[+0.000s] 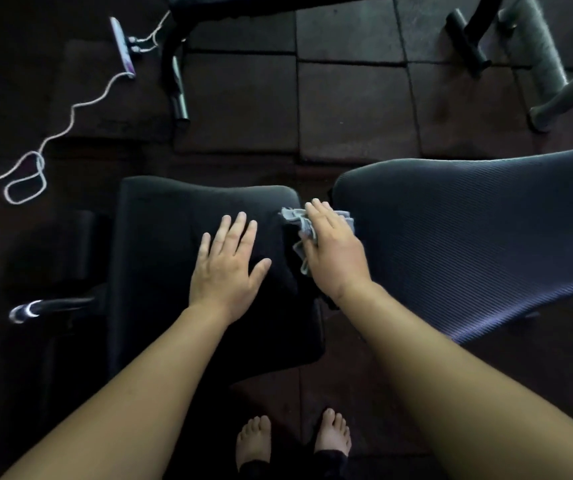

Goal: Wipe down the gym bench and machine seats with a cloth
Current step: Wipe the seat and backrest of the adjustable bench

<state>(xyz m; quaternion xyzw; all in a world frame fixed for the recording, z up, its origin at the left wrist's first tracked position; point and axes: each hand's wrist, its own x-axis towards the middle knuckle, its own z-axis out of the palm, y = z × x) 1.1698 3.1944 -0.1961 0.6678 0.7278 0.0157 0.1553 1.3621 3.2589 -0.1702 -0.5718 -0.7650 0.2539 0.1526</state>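
The right hand [333, 251] lies palm-down, fingers nearly straight and pressed flat onto a crumpled grey cloth [295, 220], which bunches out past the fingertips and along the thumb side. Cloth and hand sit right at the gap where the black seat pad [160, 244] meets the ribbed grey backrest pad [485, 230], the backrest just to the outer side of the hand, the seat on its thumb side. The left hand [229, 265] rests spread and empty on the seat pad, close beside the cloth hand but not touching it; it seems to be steadying the pad.

My read: the wiping stroke is under way at the seat's inner edge, near the hinge gap. The next move likely calls for keeping the palm's pressure on the cloth while sweeping it either across the seat toward the left hand, which would need to lift clear, or up onto the backrest.

No brand, label or readable writing shows on either pad or the cloth
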